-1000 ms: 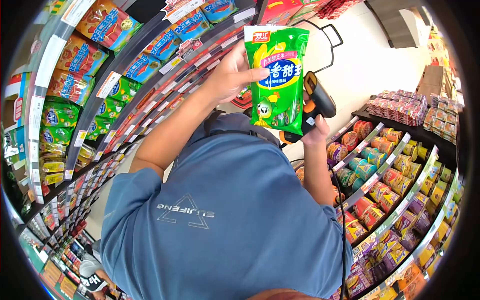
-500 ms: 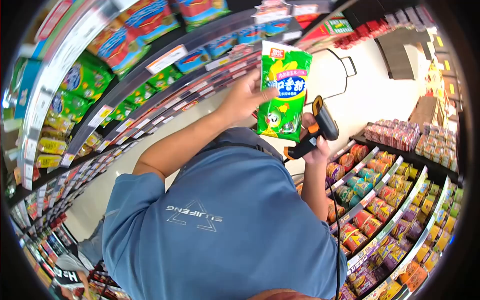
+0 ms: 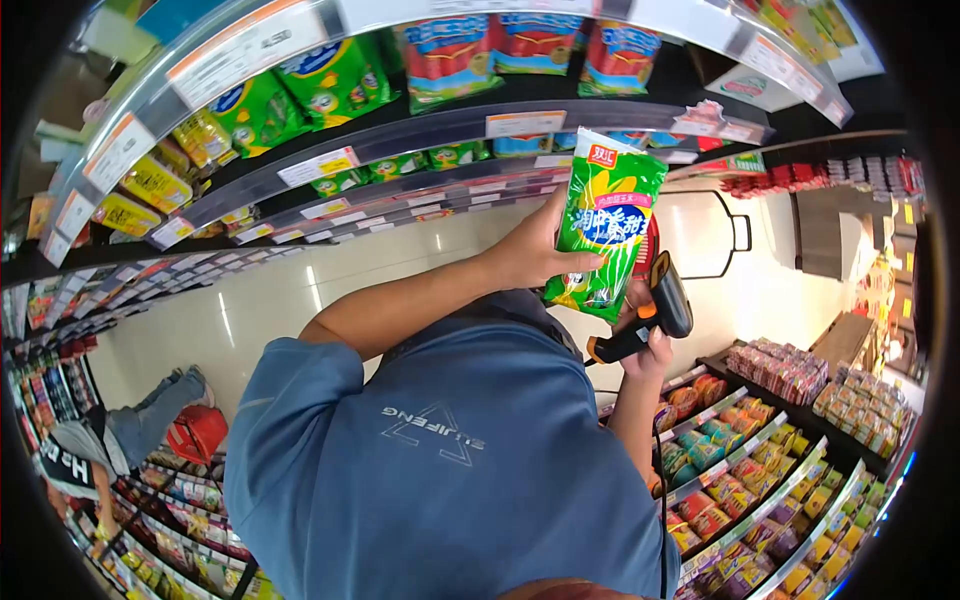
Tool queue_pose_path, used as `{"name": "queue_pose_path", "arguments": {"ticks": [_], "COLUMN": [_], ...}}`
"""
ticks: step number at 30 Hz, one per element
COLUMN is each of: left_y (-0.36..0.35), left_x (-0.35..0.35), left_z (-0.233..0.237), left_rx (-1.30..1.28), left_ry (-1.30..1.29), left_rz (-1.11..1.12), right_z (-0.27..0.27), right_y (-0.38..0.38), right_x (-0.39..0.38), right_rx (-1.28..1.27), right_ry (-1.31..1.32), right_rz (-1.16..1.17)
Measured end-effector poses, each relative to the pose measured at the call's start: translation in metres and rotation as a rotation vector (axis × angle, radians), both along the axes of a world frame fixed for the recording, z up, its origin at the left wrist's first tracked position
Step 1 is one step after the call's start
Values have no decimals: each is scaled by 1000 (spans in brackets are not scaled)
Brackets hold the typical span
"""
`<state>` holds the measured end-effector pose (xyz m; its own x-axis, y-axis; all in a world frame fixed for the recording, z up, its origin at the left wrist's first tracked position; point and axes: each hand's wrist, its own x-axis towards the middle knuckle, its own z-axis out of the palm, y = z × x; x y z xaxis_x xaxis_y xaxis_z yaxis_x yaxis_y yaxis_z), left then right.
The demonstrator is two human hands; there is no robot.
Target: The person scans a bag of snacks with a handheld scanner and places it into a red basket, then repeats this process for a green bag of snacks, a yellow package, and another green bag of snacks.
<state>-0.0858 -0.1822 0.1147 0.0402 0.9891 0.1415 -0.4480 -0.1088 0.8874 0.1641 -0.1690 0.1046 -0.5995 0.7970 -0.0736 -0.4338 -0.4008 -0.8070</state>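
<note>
My left hand (image 3: 538,248) grips a green plastic bag of sausages (image 3: 622,205) with a corn picture and Chinese lettering, its thumb lying across the front. The bag is held upright with a slight tilt, in front of my blue shirt (image 3: 470,450). My right hand (image 3: 650,352) is closed around the handle of a black and orange barcode scanner (image 3: 670,298), just right of the bag's lower end. A cable hangs below the scanner. Part of my right hand is hidden behind the bag and scanner.
Shelves with price labels (image 3: 320,166) curve along the left and top, holding green bags (image 3: 335,85) and red-blue packs (image 3: 450,60). At right stands a tiered rack of colourful packaged food (image 3: 735,475). At lower left is another person (image 3: 85,440) near a red basket (image 3: 196,433).
My view has turned, so the upper-left shelves look nearer and more of the other person shows. The bag has shifted slightly down and right and tilted more. Both hands keep their holds.
</note>
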Motion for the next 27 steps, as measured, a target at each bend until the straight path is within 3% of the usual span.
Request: {"name": "queue_pose_path", "arguments": {"ticks": [6,11,13,15,17,27], "left_y": [-16,-31,-31,-29,-30,-31], "left_x": [-34,-52,-49,-46,-48,-29], "left_z": [6,11,4,-2,-4,-17], "left_rx": [-19,-223,-177,-134,-159,-175], "left_ry": [20,23,-74,-185,-134,-248], "left_rz": [58,30,66,95,60,-146], "right_z": [-9,-8,-5,-2,0,1], "right_y": [5,7,4,-1,-9,-53], "right_x": [-23,-36,-38,-38,-39,-16], "right_rx": [64,110,96,20,-34,43], "right_ry": [40,19,27,4,-6,-45], "right_rz": [172,245,252,181,77,-79]}}
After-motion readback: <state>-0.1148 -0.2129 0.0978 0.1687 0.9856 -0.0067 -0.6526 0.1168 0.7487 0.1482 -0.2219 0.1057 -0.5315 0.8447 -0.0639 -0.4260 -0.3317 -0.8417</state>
